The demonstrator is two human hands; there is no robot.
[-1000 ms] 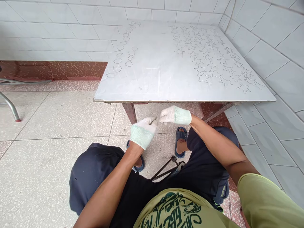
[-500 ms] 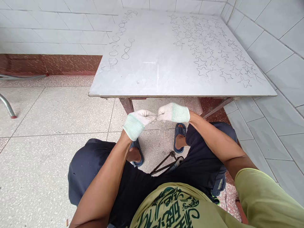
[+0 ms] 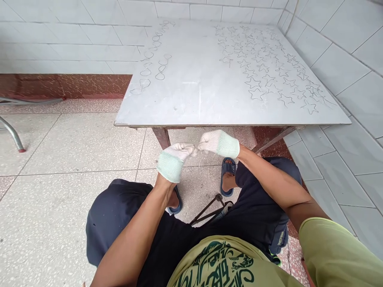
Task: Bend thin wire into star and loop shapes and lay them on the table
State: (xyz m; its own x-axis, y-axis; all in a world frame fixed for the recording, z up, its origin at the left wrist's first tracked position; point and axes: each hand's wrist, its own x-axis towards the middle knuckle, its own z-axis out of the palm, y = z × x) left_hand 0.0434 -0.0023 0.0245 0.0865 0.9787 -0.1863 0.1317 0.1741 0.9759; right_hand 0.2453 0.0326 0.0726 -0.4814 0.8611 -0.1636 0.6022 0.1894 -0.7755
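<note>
Both hands wear white knit gloves with pale green cuffs and meet fingertip to fingertip just in front of the table's near edge. My left hand (image 3: 178, 153) is pinched closed, and so is my right hand (image 3: 212, 142). Between and below the fingers shows a thin, light bent wire (image 3: 206, 158), held at the pinched tips; its full shape is hard to make out. On the white tabletop (image 3: 179, 107) lie many wire stars (image 3: 256, 94) to the right and several looped wire pieces (image 3: 160, 75) to the left.
A dark metal folding frame (image 3: 206, 210) stands on the speckled floor between my sandalled feet. Tiled walls (image 3: 338, 63) border the table behind and on the right. A curved metal chair leg (image 3: 13, 133) is at the far left.
The view has tilted slightly, so the scene sits a little lower. My hands stay together, and the thin wire below the fingers now shows more to the right.
</note>
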